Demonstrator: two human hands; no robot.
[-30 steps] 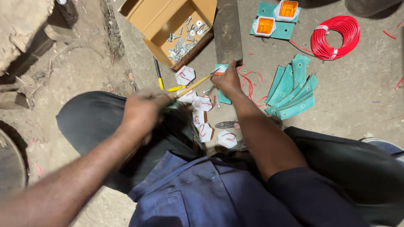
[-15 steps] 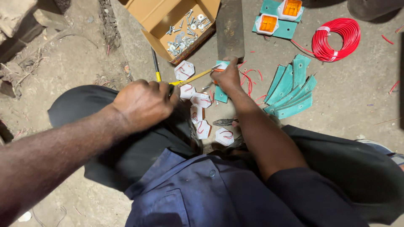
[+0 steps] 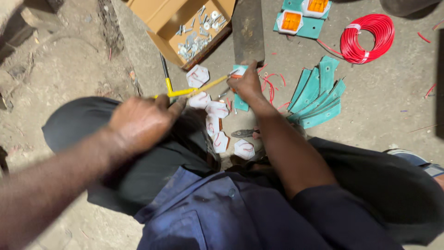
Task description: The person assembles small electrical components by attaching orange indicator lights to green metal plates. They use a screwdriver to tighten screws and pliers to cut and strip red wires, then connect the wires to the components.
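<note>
Left hand [image 3: 141, 122] fisted round yellow tool handle [image 3: 178, 92], shaft angled toward work – probably for leverage. Right hand [image 3: 247, 83] presses fingers down on small teal plate [image 3: 240, 103] on concrete floor [image 3: 384, 115], likely to stop it sliding. Tool tip meets plate right under right fingertips, well ahead of left. White hexagon pieces [image 3: 217, 110] lie between hands – teal plate stack [image 3: 319, 97] just right.
</note>
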